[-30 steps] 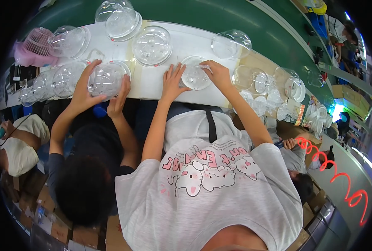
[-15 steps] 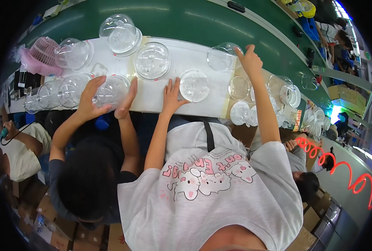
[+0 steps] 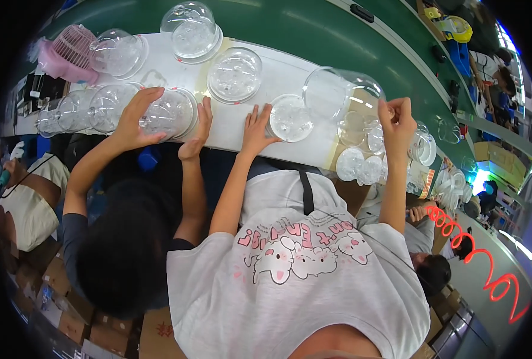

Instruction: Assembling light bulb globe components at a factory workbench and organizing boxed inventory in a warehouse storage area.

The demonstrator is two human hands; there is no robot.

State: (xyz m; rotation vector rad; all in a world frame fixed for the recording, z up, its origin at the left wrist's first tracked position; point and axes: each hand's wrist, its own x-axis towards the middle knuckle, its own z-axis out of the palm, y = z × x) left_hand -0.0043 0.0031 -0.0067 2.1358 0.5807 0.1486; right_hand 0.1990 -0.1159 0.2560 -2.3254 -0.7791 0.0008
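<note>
Clear dome point(image 3: 338, 90) is lifted by right hand point(image 3: 397, 122), fingers pinched on its rim; left hand point(image 3: 257, 128), fingers spread, steadies round base point(image 3: 290, 116) at table point(image 3: 278, 66) near edge. Judged next: dome aligned over base.

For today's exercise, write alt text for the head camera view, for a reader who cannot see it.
A person's left hand rests beside a round clear plastic base on a white worktable, while the right hand grips the rim of a clear plastic dome lifted above stacked clear lids. To the left, a co-worker's hands hold another clear dome.
</note>
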